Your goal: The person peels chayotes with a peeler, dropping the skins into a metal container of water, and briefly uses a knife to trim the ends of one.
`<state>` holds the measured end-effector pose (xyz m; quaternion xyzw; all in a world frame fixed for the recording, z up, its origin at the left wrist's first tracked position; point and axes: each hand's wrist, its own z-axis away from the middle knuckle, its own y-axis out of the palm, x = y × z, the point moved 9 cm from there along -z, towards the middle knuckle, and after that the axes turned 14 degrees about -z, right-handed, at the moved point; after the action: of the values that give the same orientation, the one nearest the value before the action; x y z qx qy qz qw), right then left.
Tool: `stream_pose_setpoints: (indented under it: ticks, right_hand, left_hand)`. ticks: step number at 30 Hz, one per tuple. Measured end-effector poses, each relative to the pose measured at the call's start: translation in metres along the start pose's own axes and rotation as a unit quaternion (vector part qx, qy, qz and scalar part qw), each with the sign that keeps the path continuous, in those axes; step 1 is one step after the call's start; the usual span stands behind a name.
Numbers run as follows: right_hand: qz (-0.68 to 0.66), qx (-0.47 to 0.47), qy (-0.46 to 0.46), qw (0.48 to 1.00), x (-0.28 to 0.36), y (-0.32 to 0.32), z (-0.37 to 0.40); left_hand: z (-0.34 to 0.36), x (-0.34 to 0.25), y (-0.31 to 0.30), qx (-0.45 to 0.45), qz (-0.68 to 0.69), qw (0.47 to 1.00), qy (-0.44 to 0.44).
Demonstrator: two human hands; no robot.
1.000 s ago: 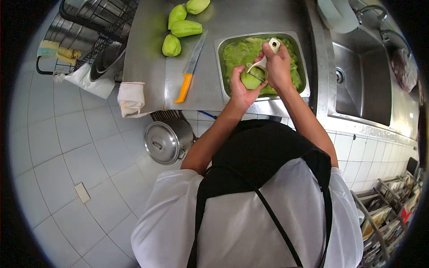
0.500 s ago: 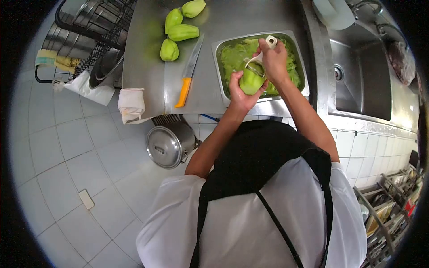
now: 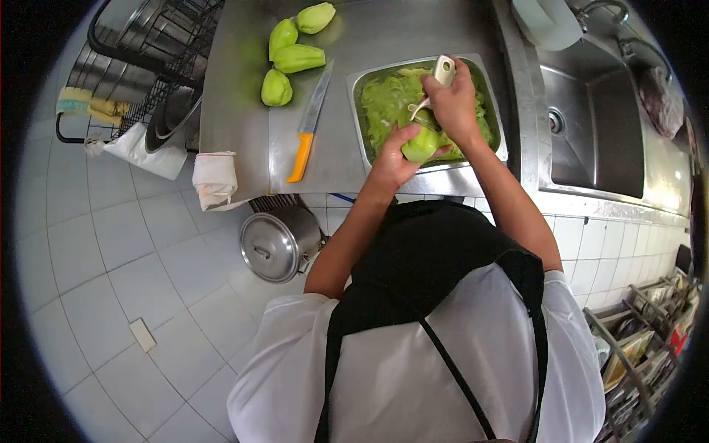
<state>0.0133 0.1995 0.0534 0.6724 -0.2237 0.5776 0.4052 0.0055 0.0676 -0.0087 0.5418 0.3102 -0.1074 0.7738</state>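
My left hand (image 3: 394, 159) is wrapped round a pale green vegetable (image 3: 421, 145) above the near part of a metal pan (image 3: 504, 140). Green peelings (image 3: 384, 103) fill much of the pan. In my right hand (image 3: 452, 100) is a white-handled peeler (image 3: 444, 70), its head against the top of the vegetable. Left of the pan, a knife with an orange handle (image 3: 300, 157) lies on the steel counter (image 3: 251, 133). Several whole green vegetables (image 3: 300, 58) lie beyond and left of the knife.
A folded white cloth (image 3: 215, 179) rests at the counter's near left corner. A lidded pot (image 3: 270, 247) stands below. To the right is a steel sink (image 3: 594, 118), with a translucent container (image 3: 546, 23) behind it. A wire rack (image 3: 159, 66) holds pans at far left.
My right hand and the peeler have turned, the handle now more upright. The vegetable has tilted and shifted slightly nearer to me in my left hand. The whole view has shifted slightly.
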Motion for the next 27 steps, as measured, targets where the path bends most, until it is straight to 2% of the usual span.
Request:
stream_pose_setpoints:
  ticks: [1,4,7,13,16,18,19,22,25,27]
  right_hand:
    - [0.024,-0.004,-0.016,1.0,0.001,-0.003,0.001]
    - [0.095,-0.007,-0.073,0.993,-0.004,-0.007,0.0]
    - [0.092,-0.004,-0.082,0.992,-0.007,-0.008,-0.001]
    - [0.109,-0.036,-0.049,0.992,0.004,-0.008,0.003]
    - [0.174,-0.063,-0.121,0.975,0.001,-0.013,-0.001]
    - [0.24,-0.128,-0.09,0.958,-0.006,-0.039,-0.021]
    - [0.272,-0.16,-0.073,0.946,-0.01,-0.054,-0.03]
    - [0.298,-0.202,-0.08,0.93,-0.02,-0.08,-0.053]
    - [0.273,-0.158,-0.234,0.92,0.002,-0.055,-0.048]
    - [0.277,-0.101,-0.169,0.941,-0.013,-0.044,-0.039]
  left_hand:
    - [0.0,0.001,0.004,0.024,-0.016,0.999,-0.019]
    - [-0.003,0.004,-0.001,0.015,-0.017,0.998,-0.051]
    - [-0.001,-0.001,-0.004,-0.027,-0.039,0.997,-0.063]
    - [-0.009,-0.004,-0.013,-0.065,-0.088,0.994,-0.018]
    - [-0.011,-0.003,-0.016,-0.058,-0.085,0.995,-0.002]
    - [0.001,-0.017,-0.003,0.001,-0.277,0.959,0.065]
    - [0.01,-0.022,0.009,0.03,-0.369,0.924,0.096]
    - [0.014,-0.01,0.026,0.008,-0.21,0.977,0.029]
    - [0.005,-0.012,-0.008,-0.046,-0.085,0.995,0.026]
    - [0.006,-0.011,-0.028,-0.056,-0.049,0.997,0.008]
